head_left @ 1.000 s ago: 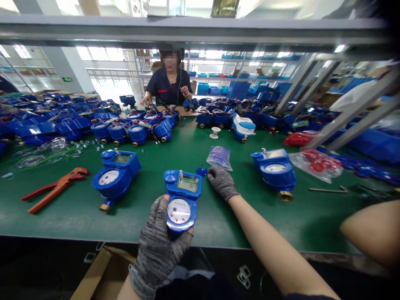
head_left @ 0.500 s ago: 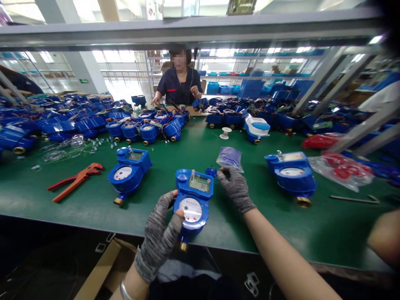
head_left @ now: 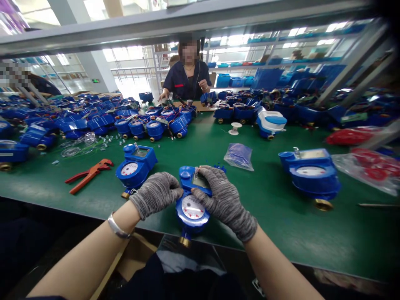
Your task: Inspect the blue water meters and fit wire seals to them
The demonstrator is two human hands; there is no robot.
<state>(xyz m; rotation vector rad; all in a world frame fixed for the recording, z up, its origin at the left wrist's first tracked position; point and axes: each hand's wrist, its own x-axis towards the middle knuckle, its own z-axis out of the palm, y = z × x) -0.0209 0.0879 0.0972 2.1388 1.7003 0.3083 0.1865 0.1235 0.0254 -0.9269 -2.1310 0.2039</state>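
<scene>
A blue water meter [head_left: 193,208] with a white dial and a brass fitting stands at the table's near edge. My left hand [head_left: 156,193], in a grey fingerless glove, is closed at the meter's left side, its fingertips pressed together; what they pinch is hidden. Gloved alike, my right hand [head_left: 221,198] lies over the meter's upper right, covering part of its display, fingertips by the small clear post and thumb on the casing. Small blue pieces [head_left: 221,168] lie just behind, beside a clear bag of blue pieces [head_left: 239,156].
Other blue meters stand left [head_left: 136,164] and right [head_left: 311,175]. Orange-handled cutters [head_left: 89,175] lie at left. A wire spool [head_left: 235,128], a bag of red parts [head_left: 370,168] and many meters with wires fill the back. A co-worker [head_left: 187,79] sits opposite.
My right hand has come from the small blue pieces onto the meter's display side. My left hand has moved off the dial to the meter's left edge and closed. The view has shifted.
</scene>
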